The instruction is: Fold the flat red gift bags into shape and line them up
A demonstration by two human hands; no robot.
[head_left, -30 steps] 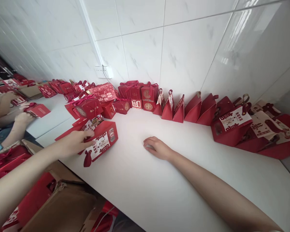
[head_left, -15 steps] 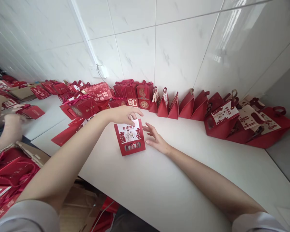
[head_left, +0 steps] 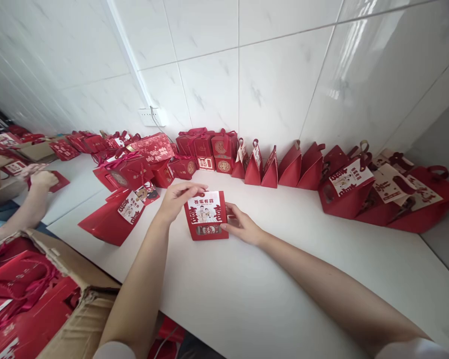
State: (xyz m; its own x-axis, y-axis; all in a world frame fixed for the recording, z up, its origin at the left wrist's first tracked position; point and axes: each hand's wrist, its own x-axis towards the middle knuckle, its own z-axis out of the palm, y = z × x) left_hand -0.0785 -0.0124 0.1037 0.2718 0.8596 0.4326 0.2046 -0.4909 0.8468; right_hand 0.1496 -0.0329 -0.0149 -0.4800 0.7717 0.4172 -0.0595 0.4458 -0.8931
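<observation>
Glossy white marbled tiles (head_left: 277,89) behind, smooth white table (head_left: 269,284) beneath. Head view: red gift box (head_left: 207,215) upright on the table, between both hands. Left hand (head_left: 178,197) bent over its top left corner, pinch or mere touch impossible to tell; right hand (head_left: 243,225) closed on its right edge, thumb in front, other fingers partly hidden. By the look, light, thin, fairly stiff card, apt to dent or slide if pushed; best held by the folded sides, away from the clear window (head_left: 207,230), probably flexible film. Beyond the box, ribboned boxes (head_left: 202,148); beyond and right, wedge-shaped boxes (head_left: 253,174); nearer and left, rough, torn-edged cardboard carton (head_left: 92,311).
</observation>
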